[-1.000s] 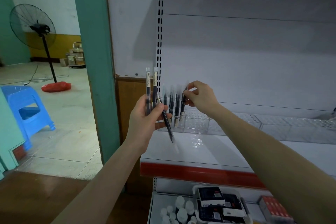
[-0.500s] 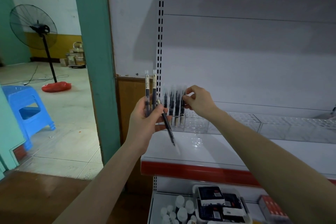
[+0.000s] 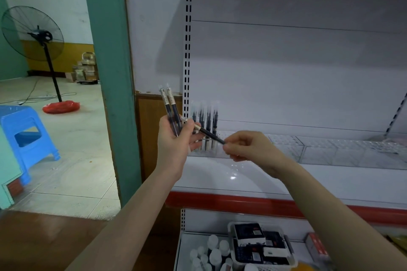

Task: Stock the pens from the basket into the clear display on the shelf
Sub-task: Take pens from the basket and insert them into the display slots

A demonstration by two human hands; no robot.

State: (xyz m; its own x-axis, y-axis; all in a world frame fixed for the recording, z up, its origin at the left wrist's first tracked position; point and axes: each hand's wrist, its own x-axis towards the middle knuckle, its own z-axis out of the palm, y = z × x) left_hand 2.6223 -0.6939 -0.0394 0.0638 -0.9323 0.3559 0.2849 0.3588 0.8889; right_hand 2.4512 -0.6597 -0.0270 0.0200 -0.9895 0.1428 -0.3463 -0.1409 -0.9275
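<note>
My left hand [image 3: 176, 142] grips two upright black pens [image 3: 170, 109] with clear caps and also holds the near end of a third pen [image 3: 210, 134] that lies across at a slant. My right hand [image 3: 248, 147] pinches the far tip of that slanted pen. Behind both hands, several black pens [image 3: 206, 117] stand upright in the left end of the clear display [image 3: 308, 149] on the white shelf [image 3: 330, 182]. The basket is not in view.
A teal pillar [image 3: 108, 72] stands left of the shelf unit. The lower shelf holds white bottles [image 3: 211, 251] and a tray of boxed goods [image 3: 259, 244]. On the floor to the left are a blue stool [image 3: 24, 136] and a standing fan [image 3: 35, 33].
My right hand left the pens standing in the display, came down and toward me, and took the tip of the slanted pen held by my left hand.
</note>
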